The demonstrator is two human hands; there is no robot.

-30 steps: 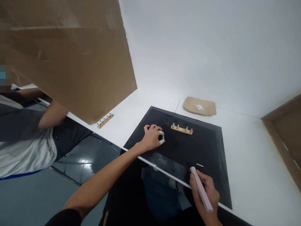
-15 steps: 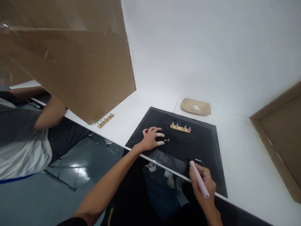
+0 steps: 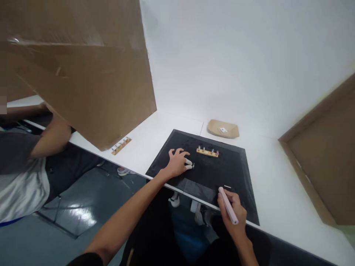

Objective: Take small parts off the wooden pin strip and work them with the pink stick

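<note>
My left hand [image 3: 177,162] rests on a black mat [image 3: 224,173], thumb and forefinger in white finger cots pinched on a small metal bit [image 3: 193,165]. Just beyond it lies a wooden strip [image 3: 207,152] with several small bits standing in it. My right hand [image 3: 232,208] sits at the mat's near edge, closed around a pink pen-shaped tool [image 3: 227,205] that points toward a small white piece [image 3: 227,186] on the mat.
A tan paper tray [image 3: 223,129] with a white label lies behind the mat on the white table [image 3: 277,184]. Cardboard panels [image 3: 83,74] stand left and right. A second wooden strip [image 3: 121,145] lies left. Another person's arm [image 3: 52,135] shows at left.
My left hand's fingers spread and then pinched in on the small metal bit. The view has pulled back and shifted; my right hand keeps hold of the pink tool.
</note>
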